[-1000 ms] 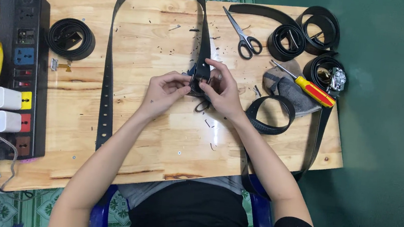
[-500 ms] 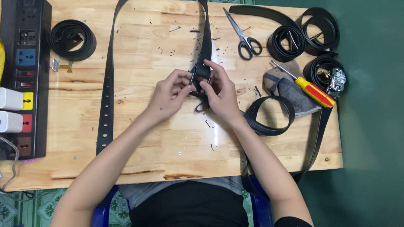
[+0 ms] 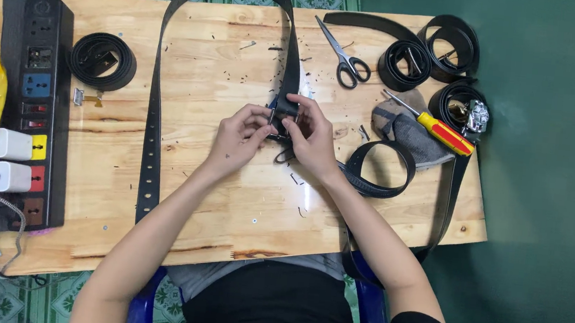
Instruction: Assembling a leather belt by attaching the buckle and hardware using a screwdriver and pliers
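The black belt point(image 3: 151, 134) loops in a long arch over the wooden desk point(image 3: 214, 196), and its right-hand end sits pinched between your two hands at the middle of the desk. Your left hand point(image 3: 237, 139) closes its fingers point(image 3: 263, 120) on the small metal buckle piece at that end, while your right hand point(image 3: 314, 139) curls its fingers point(image 3: 300, 103) over the strap from above, both grips tight on it. The strap is flat, matte and dark, with a row of punched holes along its left run. Tiny dark scraps speckle the glossy, pale-grained wood around your hands. Steel scissors point(image 3: 344, 51) with black handles lie just beyond your right hand; a red and yellow screwdriver point(image 3: 438, 130) rests on a grey cloth point(image 3: 406, 134) nearby. Coiled black belts point(image 3: 104, 61) sit toward the corners.
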